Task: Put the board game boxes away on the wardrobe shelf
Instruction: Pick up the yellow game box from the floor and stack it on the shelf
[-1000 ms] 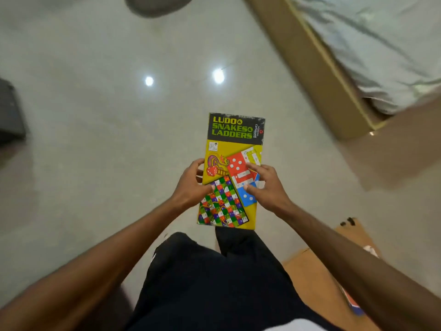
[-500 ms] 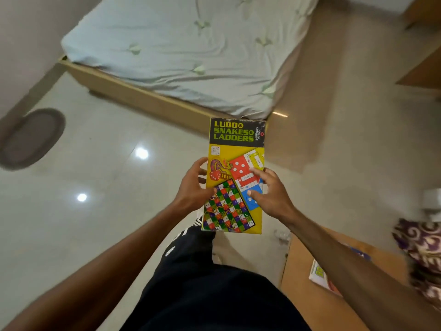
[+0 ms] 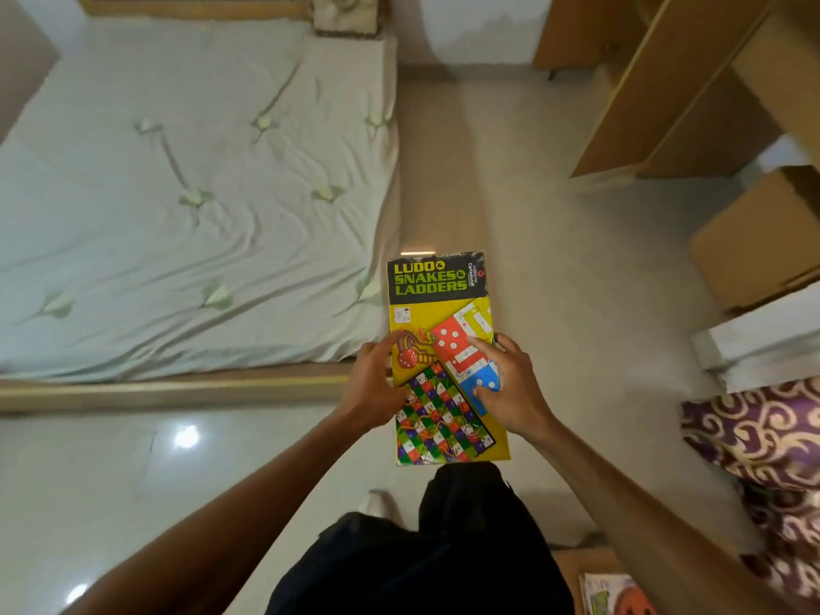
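Observation:
A flat yellow Ludo and Snakes & Ladders box (image 3: 437, 304) is held level in front of me, above the floor, its black title band pointing away. My left hand (image 3: 370, 388) grips its left edge, thumb on the lid. My right hand (image 3: 510, 388) grips the right edge, fingers spread over the red and blue dice picture. A wooden wardrobe (image 3: 674, 86) stands ahead at the upper right with a door swung out; its shelves are not visible. Another printed box (image 3: 614, 594) peeks in at the bottom right.
A low bed with a pale sheet (image 3: 191, 193) fills the left half, its wooden frame (image 3: 168, 390) along the near side. A floor aisle (image 3: 448, 170) runs between bed and wardrobe. A cardboard box (image 3: 754, 241) and purple patterned cloth (image 3: 758, 441) lie at the right.
My view has swung right and up: the bed moved to the left and the wardrobe came into sight. Both hands keep the same grip on the box.

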